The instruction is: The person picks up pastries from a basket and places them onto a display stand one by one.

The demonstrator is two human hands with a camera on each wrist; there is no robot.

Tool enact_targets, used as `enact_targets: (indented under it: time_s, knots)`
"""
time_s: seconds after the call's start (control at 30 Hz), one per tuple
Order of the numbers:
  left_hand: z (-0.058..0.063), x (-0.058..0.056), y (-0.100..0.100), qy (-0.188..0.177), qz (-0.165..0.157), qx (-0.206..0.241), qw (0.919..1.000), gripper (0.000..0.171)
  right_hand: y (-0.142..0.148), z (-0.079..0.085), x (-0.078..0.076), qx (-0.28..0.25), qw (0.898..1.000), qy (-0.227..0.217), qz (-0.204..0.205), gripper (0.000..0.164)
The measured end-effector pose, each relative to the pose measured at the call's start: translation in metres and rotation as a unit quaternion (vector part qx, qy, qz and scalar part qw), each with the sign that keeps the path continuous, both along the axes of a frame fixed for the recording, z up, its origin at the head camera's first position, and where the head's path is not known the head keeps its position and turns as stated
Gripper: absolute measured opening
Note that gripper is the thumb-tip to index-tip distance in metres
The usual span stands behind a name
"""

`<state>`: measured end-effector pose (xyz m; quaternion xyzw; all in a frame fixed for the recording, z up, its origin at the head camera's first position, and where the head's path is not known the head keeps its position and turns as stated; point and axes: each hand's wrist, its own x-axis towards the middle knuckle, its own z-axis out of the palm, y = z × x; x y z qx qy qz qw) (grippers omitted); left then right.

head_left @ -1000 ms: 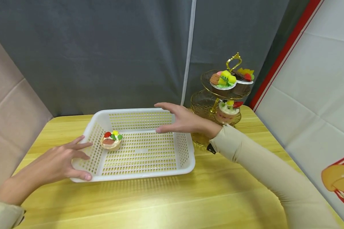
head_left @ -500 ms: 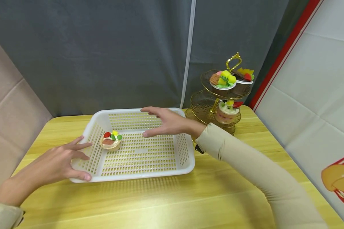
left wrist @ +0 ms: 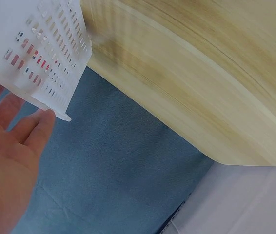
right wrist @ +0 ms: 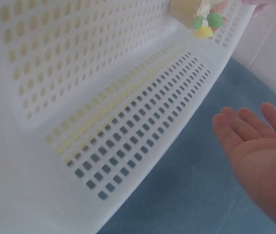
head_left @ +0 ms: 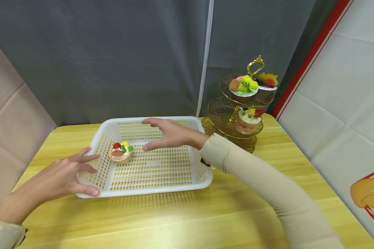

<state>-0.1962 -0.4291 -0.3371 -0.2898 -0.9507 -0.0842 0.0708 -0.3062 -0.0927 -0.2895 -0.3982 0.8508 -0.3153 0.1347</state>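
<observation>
A white perforated plastic basket (head_left: 156,191) sits on the table with a fruit tart (head_left: 121,156) at its left end. The tart carries red, yellow and green toppings on cream. At the basket's left side rests my left hand (head_left: 65,174), fingers spread over the rim; in the left wrist view its fingertips touch the rim (left wrist: 35,100). My right hand (head_left: 172,135) hovers over the basket to the right of the tart, thumb and fingers apart with nothing between them. The right wrist view shows that hand's palm (right wrist: 267,156) outside the basket's edge.
A tiered gold-rimmed dessert stand (head_left: 219,121) stands at the table's back right. Two dark dessert cups, including a fruit-topped one (head_left: 244,90), sit on its top tier, and a cream dessert cup (head_left: 247,122) lower down. A grey curtain (head_left: 127,62) hangs behind the table (head_left: 137,221).
My right hand has moved left across the basket, away from the dessert stand and closer to the tart. The left hand, basket and tart have stayed in place.
</observation>
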Motion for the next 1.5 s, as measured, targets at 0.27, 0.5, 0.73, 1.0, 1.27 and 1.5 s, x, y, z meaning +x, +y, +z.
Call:
enact_targets:
  time_s: [0.27, 0.5, 0.73, 1.0, 1.27, 1.5]
  knots:
    - [-0.001, 0.000, -0.001, 0.009, -0.006, 0.007, 0.9999, 0.062, -0.021, -0.012, -0.001, 0.001, 1.000, -0.010, 0.011, 0.087]
    - [-0.001, 0.000, -0.002, 0.003, -0.002, 0.009, 0.9999, 0.062, -0.041, -0.021, -0.002, 0.013, 1.000, -0.005, 0.023, 0.088]
    - [-0.002, -0.001, -0.002, -0.001, -0.005, 0.009, 0.9999, 0.062, -0.056, -0.033, -0.004, 0.023, 0.999, -0.023, 0.032, 0.088]
    - [-0.002, -0.001, -0.001, -0.007, -0.003, 0.007, 0.9999, 0.061, -0.071, -0.045, -0.008, 0.055, 0.997, -0.021, 0.045, 0.089]
    - [-0.002, -0.003, 0.001, -0.006, -0.007, 0.008, 0.9999, 0.063, -0.082, -0.053, -0.016, 0.075, 0.997, -0.014, 0.029, 0.091]
    - [-0.003, -0.003, 0.000, -0.005, -0.006, 0.009, 0.9999, 0.063, -0.091, -0.058, -0.018, 0.097, 0.995, -0.025, 0.018, 0.089]
